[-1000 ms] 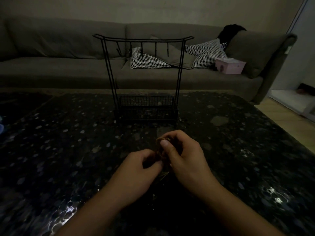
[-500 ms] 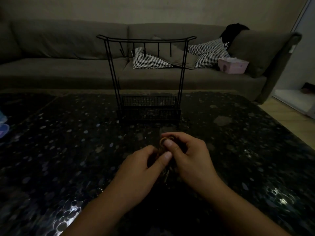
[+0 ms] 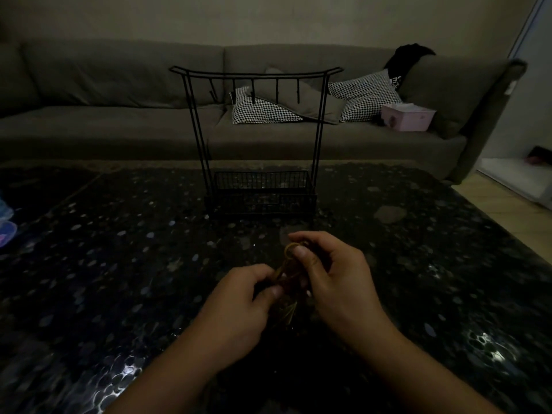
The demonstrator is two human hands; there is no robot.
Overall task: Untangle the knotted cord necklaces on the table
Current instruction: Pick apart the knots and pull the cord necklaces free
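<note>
Dim room; tangled cord necklaces (image 3: 288,276) held up between both hands just above the dark speckled desk (image 3: 119,264), at 6 o'clock from the black wire stand (image 3: 257,144). Left hand (image 3: 239,306) pinches the lower bundle, likely as anchor; right hand (image 3: 331,276) pinches a tan loop at 12 o'clock of the knot, seemingly to work slack free. Knot detail too dark to read.

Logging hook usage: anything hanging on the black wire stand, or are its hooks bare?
Bare. The wire stand stands upright on the table with nothing hanging from its hooks; both hands hold the cords in front of it.
</note>
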